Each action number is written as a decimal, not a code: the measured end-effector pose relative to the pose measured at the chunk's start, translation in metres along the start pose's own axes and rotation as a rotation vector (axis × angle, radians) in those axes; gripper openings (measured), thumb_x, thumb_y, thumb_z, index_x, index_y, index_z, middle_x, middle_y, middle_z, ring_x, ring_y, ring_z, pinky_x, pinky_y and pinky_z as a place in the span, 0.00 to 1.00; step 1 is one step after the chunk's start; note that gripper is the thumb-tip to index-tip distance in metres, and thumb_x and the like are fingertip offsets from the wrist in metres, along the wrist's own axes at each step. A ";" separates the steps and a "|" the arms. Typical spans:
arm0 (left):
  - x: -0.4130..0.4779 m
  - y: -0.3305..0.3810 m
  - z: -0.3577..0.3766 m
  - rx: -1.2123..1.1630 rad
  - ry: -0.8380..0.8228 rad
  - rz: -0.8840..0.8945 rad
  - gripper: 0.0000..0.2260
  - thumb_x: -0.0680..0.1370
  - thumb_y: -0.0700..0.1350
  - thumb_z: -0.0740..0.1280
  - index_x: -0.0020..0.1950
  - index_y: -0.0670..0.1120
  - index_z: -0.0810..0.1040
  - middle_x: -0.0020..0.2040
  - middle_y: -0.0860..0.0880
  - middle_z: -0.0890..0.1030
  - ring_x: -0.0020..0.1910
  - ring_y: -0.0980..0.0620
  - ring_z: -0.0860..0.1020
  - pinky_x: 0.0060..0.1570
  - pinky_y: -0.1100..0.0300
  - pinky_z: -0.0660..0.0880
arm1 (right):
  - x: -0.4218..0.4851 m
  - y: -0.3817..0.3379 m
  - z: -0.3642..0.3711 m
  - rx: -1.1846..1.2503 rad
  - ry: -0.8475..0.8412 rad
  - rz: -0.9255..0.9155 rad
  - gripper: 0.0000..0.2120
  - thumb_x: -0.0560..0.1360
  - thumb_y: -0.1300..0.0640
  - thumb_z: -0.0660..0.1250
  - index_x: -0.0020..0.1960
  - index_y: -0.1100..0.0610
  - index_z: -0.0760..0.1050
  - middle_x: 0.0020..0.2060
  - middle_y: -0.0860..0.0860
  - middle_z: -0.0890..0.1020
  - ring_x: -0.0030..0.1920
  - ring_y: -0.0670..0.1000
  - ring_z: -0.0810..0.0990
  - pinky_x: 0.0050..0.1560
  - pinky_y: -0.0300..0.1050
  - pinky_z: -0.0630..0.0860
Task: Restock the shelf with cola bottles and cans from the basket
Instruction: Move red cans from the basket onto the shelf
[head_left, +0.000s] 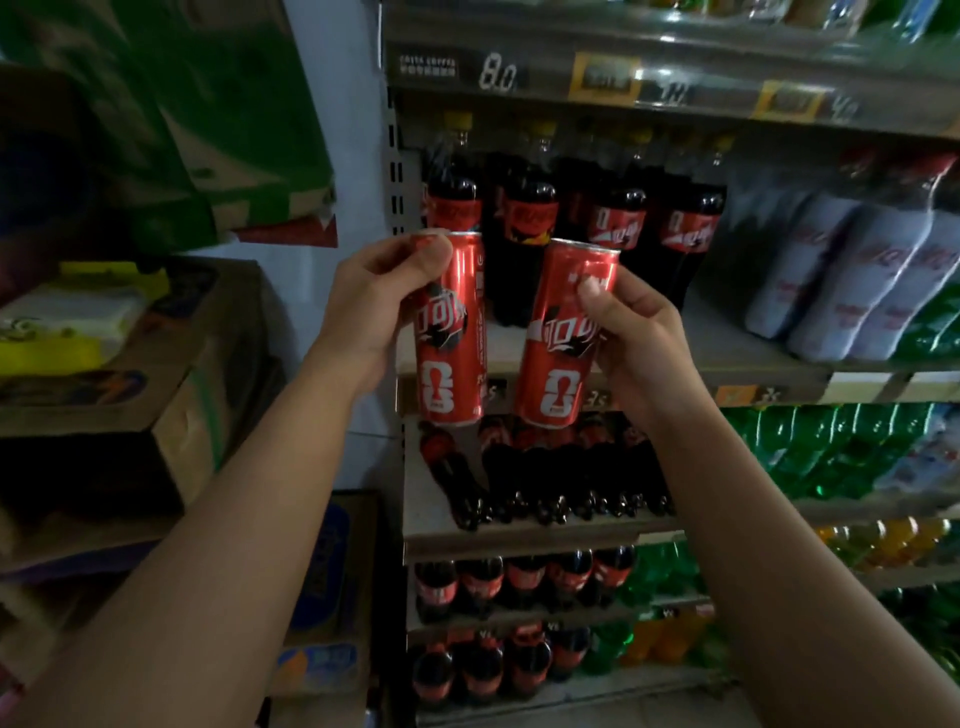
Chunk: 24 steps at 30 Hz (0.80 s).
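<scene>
Shelf (737, 358) of cola bottles (525, 234); left hand (371, 306) gripping left can (451, 353), right hand (641, 338) gripping right can (558, 343)

each hand (374, 306) (636, 332) grips a red can (451, 332) (563, 338).

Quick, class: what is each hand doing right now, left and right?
Left hand: grips the left red can.
Right hand: grips the right red can.
</scene>
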<state>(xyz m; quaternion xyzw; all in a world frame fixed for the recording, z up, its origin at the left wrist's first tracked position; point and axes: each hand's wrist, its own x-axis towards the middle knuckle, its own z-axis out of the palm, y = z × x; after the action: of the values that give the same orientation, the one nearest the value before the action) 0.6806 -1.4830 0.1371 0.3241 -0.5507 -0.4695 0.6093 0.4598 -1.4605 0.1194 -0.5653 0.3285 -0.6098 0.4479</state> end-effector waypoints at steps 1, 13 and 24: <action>0.006 0.000 0.001 -0.010 0.019 0.015 0.13 0.67 0.50 0.70 0.50 0.48 0.80 0.44 0.53 0.85 0.46 0.53 0.83 0.48 0.57 0.77 | 0.007 -0.002 0.000 0.004 0.003 -0.016 0.20 0.74 0.54 0.69 0.63 0.62 0.75 0.46 0.53 0.83 0.47 0.52 0.83 0.47 0.45 0.79; 0.062 -0.019 0.006 0.143 0.076 0.050 0.17 0.72 0.44 0.72 0.61 0.48 0.78 0.57 0.50 0.82 0.57 0.54 0.80 0.59 0.55 0.75 | 0.076 0.021 -0.017 -0.020 0.005 -0.052 0.20 0.76 0.63 0.68 0.67 0.62 0.71 0.56 0.57 0.82 0.60 0.56 0.80 0.62 0.53 0.76; 0.078 -0.044 0.015 0.212 0.098 0.047 0.16 0.69 0.44 0.74 0.54 0.56 0.77 0.53 0.57 0.82 0.55 0.59 0.79 0.55 0.59 0.75 | 0.096 0.052 -0.034 -0.097 -0.035 -0.021 0.22 0.74 0.61 0.70 0.67 0.59 0.73 0.57 0.55 0.83 0.60 0.55 0.80 0.62 0.54 0.75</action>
<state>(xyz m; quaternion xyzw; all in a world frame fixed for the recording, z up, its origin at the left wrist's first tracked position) 0.6531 -1.5688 0.1283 0.3962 -0.5743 -0.3780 0.6085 0.4395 -1.5715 0.1054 -0.6002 0.3437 -0.5880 0.4194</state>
